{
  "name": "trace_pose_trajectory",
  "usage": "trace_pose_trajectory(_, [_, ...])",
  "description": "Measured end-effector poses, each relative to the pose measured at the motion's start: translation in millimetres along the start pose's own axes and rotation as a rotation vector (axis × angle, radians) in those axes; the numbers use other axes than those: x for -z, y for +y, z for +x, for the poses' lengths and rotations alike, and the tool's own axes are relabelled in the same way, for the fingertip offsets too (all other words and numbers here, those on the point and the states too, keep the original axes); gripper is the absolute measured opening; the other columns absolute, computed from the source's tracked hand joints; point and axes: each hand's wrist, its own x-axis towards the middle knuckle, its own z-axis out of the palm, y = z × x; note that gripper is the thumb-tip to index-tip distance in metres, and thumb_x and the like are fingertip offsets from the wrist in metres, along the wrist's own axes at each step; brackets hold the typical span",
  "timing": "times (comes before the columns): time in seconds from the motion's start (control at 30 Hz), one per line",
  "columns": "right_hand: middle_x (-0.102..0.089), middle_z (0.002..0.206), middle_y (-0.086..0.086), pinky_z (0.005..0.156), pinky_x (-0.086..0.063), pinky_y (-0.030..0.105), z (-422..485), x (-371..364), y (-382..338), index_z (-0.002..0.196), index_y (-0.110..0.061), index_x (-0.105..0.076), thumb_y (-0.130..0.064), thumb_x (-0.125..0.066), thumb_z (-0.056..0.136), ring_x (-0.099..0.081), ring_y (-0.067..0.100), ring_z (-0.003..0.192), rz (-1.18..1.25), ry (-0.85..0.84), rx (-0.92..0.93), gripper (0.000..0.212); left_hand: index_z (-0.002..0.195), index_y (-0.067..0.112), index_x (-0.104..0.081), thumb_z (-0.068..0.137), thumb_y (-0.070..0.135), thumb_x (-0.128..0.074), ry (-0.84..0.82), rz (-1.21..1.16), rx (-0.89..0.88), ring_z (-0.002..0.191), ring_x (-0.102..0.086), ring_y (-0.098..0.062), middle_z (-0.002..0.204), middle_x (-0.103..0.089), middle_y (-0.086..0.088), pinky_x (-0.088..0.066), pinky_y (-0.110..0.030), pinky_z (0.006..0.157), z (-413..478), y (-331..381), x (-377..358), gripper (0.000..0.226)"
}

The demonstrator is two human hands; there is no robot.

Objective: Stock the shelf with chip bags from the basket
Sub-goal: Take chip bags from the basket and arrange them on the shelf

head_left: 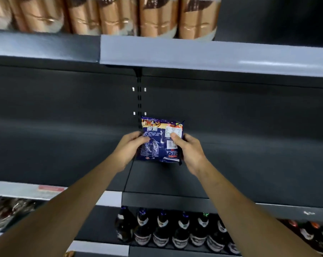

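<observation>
A dark blue chip bag stands upright over the dark grey middle shelf, its printed back with a barcode facing me. My left hand grips the bag's left edge with the thumb across its face. My right hand grips the right edge, thumb pressed near the nutrition table. Whether the bag's lower edge touches the shelf board I cannot tell. The basket is not in view.
The shelf above carries tall copper-coloured packages. Below, dark bottles stand in rows, with wrapped dark packs at lower left. A slotted upright divides the back panel.
</observation>
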Motion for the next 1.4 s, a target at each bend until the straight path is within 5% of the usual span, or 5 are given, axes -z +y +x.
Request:
trace_pose_trajectory(0.43, [-0.077, 0.11, 0.009, 0.085, -0.061, 0.045, 28.7, -72.2, 18.7, 0.116, -0.011, -0.064, -0.027, -0.069, 0.096, -0.075, 0.026, 0.098, -0.068, -0.017, 0.005, 0.026, 0.118, 0.012, -0.063, 0.094, 0.017, -0.066, 0.114, -0.011, 0.005, 0.096, -0.072, -0.014, 0.104, -0.073, -0.003, -0.053, -0.022, 0.074, 20.2, -20.5, 74.6, 0.024])
trace_pose_trajectory(0.67, [-0.07, 0.107, 0.001, 0.077, -0.061, 0.03, 33.0, -82.2, 17.4, 0.111, -0.019, -0.055, -0.025, -0.071, 0.095, -0.072, 0.013, 0.091, -0.124, 0.075, 0.088, 0.023, 0.099, 0.023, -0.06, 0.086, 0.029, -0.072, 0.302, 0.6, -0.339, 0.077, -0.057, -0.015, 0.078, -0.058, 0.007, -0.052, -0.037, 0.075, 21.6, -26.1, 68.0, 0.018])
trace_pose_trajectory(0.93, [-0.074, 0.105, 0.003, 0.085, -0.057, 0.032, 25.6, -87.3, 7.8, 0.108, -0.016, -0.065, -0.048, -0.051, 0.102, -0.071, 0.019, 0.097, -0.195, -0.019, 0.153, 0.036, 0.105, 0.032, -0.061, 0.078, 0.05, -0.078, 0.023, 0.407, -0.182, 0.1, -0.064, -0.004, 0.108, -0.067, 0.009, -0.051, -0.025, 0.089, 26.6, -15.7, 48.0, 0.036])
trace_pose_trajectory(1.2, [-0.07, 0.109, -0.004, 0.073, -0.049, 0.015, 30.1, -75.1, 4.4, 0.115, -0.021, -0.067, -0.031, -0.056, 0.103, -0.064, 0.011, 0.099, -0.216, 0.084, 0.181, 0.019, 0.117, 0.018, -0.066, 0.083, 0.017, -0.079, 0.056, 0.017, -0.082, 0.096, -0.073, -0.013, 0.105, -0.076, 0.0, -0.058, -0.028, 0.086, 33.9, -12.3, 55.5, 0.037])
trace_pose_trajectory(1.4, [-0.066, 0.127, -0.002, 0.097, -0.049, 0.029, 37.0, -61.7, 17.0, 0.139, -0.019, -0.056, -0.025, -0.064, 0.098, -0.061, 0.014, 0.118, -0.182, 0.022, 0.048, 0.042, 0.125, 0.011, -0.057, 0.085, 0.006, -0.074, 0.04, -0.048, -0.075, 0.102, -0.071, -0.021, 0.115, -0.071, -0.01, -0.058, -0.035, 0.088, 36.9, -15.5, 58.3, 0.044])
